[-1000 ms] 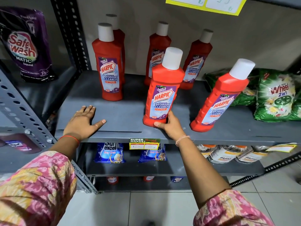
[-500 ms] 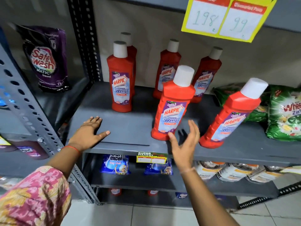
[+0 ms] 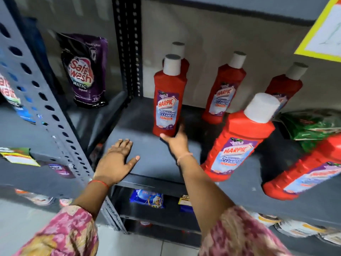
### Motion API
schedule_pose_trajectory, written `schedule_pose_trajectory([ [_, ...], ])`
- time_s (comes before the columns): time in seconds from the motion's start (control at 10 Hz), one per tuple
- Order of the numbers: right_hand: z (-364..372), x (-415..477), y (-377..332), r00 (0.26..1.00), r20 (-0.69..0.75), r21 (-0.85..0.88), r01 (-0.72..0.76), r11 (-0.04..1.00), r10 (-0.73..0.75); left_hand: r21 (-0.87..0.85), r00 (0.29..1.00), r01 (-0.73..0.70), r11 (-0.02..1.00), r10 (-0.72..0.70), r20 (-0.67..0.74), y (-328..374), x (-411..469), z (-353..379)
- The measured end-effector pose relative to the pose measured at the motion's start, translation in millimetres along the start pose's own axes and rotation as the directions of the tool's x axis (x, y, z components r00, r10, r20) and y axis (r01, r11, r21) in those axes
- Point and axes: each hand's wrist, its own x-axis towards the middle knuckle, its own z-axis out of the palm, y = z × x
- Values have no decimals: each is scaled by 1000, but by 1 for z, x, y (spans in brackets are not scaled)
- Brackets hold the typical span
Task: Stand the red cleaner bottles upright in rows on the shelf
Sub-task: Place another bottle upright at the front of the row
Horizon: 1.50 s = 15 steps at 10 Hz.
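Several red Harpic cleaner bottles with white caps stand upright on the grey metal shelf (image 3: 153, 159). The front left bottle (image 3: 167, 100) has another bottle (image 3: 182, 60) right behind it. Two more stand at the back, one in the middle (image 3: 223, 91) and one to the right (image 3: 284, 87). Nearer me are a front middle bottle (image 3: 238, 145) and a front right bottle (image 3: 302, 174), the latter cut off by the frame edge. My right hand (image 3: 175, 141) grips the base of the front left bottle, thumb in front and fingers at its right side. My left hand (image 3: 118, 159) lies flat on the shelf's front left, fingers spread.
A perforated black upright (image 3: 127, 48) bounds the shelf on the left, with a purple Safewash pouch (image 3: 84, 74) beyond it. Green detergent packs (image 3: 313, 126) lie at the right. A yellow price card (image 3: 324, 34) hangs above. Blue packets (image 3: 147, 198) sit on the lower shelf.
My right hand let go of the front middle bottle, moved left and closed on the base of the front left bottle. My left hand stayed flat on the shelf. The view swung left.
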Motion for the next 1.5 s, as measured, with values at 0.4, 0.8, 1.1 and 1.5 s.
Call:
schedule_pose_trajectory([
  [0.4,-6,-25,0,998,49,21,24,999,-25,37,999,-9,999,8,31,2,-2,0],
  [0.8,-11,-88,-4,991,111,30,72,997,-75,43,998,5,999,-7,61,4,-1,-1],
  [1.1,-11,-92,-3,988,148,50,34,998,-41,38,998,3,999,-6,60,3,-1,-2],
  [1.5,-11,-96,-2,988,147,29,31,999,-35,38,999,13,999,-14,44,2,0,0],
])
